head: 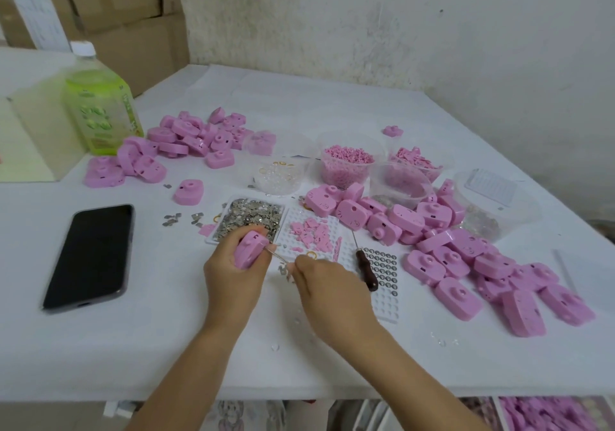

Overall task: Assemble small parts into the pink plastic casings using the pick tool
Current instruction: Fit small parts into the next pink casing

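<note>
My left hand (229, 270) grips a pink casing (249, 249) just in front of a white tray of small metal parts (248, 214). My right hand (327, 289) pinches a thin metal pick (281, 257) whose tip reaches the casing's side. A second tool with a dark wooden handle (366, 269) lies on a white tray of small round parts (382, 264). Another white tray (312, 231) holds small pink pieces. Piles of pink casings lie at the right (466, 250) and at the back left (186, 144).
A black phone (91, 254) lies at the left. A green bottle (100, 104) and a pale box (30, 137) stand at the back left. Clear tubs (346, 161) of pink bits and small parts sit behind the trays. Cardboard boxes are stacked by the wall.
</note>
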